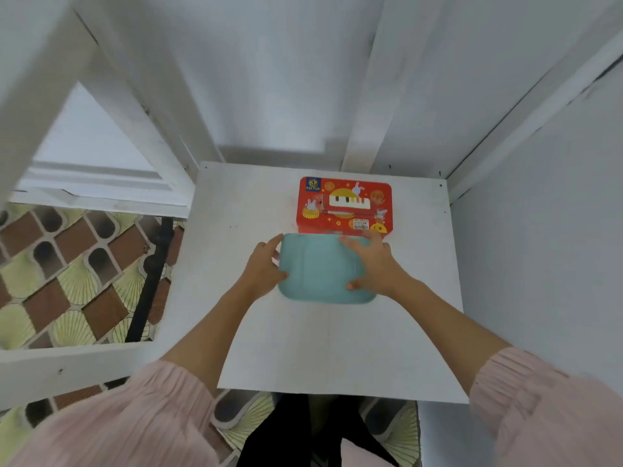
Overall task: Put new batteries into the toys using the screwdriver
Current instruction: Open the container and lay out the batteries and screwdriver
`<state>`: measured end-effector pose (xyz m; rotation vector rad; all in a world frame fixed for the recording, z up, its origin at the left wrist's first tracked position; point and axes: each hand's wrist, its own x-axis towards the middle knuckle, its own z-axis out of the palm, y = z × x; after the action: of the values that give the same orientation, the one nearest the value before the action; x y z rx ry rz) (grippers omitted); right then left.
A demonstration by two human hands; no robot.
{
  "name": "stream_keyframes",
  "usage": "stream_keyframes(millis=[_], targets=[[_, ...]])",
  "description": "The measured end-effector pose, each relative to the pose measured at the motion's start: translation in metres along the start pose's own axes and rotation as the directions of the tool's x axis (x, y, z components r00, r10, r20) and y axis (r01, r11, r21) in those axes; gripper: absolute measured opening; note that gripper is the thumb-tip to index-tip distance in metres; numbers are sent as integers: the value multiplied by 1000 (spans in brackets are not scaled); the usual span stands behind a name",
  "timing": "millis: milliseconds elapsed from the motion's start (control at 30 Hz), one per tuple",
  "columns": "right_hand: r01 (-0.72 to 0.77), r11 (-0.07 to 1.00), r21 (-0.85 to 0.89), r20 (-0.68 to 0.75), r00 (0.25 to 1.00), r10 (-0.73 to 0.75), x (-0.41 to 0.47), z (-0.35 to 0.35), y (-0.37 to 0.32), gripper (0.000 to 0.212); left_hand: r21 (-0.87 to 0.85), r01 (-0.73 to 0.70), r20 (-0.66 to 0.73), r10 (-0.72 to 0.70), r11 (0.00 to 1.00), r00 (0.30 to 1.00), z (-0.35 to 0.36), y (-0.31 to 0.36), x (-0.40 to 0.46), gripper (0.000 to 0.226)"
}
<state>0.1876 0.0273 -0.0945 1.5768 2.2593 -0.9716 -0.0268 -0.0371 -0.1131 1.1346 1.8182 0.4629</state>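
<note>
Both hands grip a flat teal rounded plastic toy (322, 267), left hand (264, 266) and right hand (374, 264) at its sides, just below a red printed cardboard box (345, 205).

We see a teal toy (322, 267) lying flat on the white desk (236, 214), its plain side up. Left hand (264, 264) grips its left edge; right hand (372, 264) lies over its right side, thumb at the near edge. A red toy-piano box (345, 205) sits just behind, touching or nearly so.
</note>
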Motion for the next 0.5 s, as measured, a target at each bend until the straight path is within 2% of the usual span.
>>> stream_keyframes(millis=[133,267,367,500], targets=[[47,977,206,-198,980,-6,-15,-57,-38,81,-72,-93,-81,87,993,993,-61,36,-14,66],[137,919,370,-467,882,57,-39,-110,-77,59,-183,-206,-175,175,961,969,-118,76,-39,58],[231,850,474,-565,820,93,-57,-136,-106,46,-201,-296,-242,245,934,939,-154,104,-59,54],[359,787,501,-655,752,73,-79,-160,-137,39,-223,-380,-332,296,898,895,-193,131,-84,52]])
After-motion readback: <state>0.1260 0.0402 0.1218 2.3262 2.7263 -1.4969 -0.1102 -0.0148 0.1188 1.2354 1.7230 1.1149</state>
